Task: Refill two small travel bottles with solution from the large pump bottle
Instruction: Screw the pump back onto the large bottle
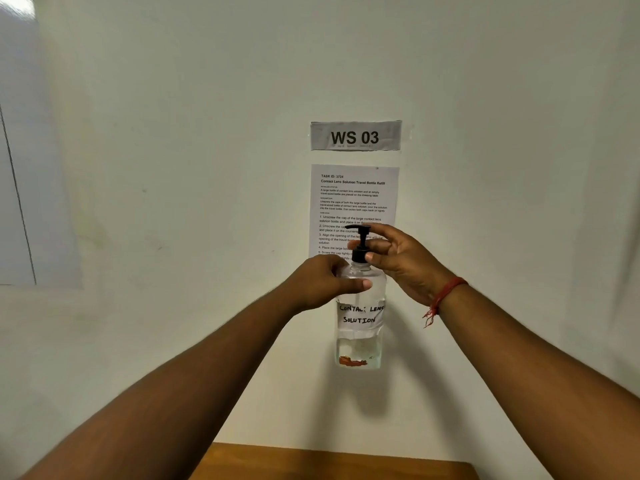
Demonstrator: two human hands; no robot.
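Note:
A large clear pump bottle with a handwritten label "CONTACT LENS SOLUTION" is held up in the air in front of the wall. Clear liquid fills its lower part. My left hand wraps around the bottle's shoulder. My right hand grips the black pump head at the collar and stem. No small travel bottle is in view.
A white wall fills the view, with a "WS 03" sign and a printed task sheet behind the bottle. A brown wooden table edge shows at the bottom. A glossy panel is at far left.

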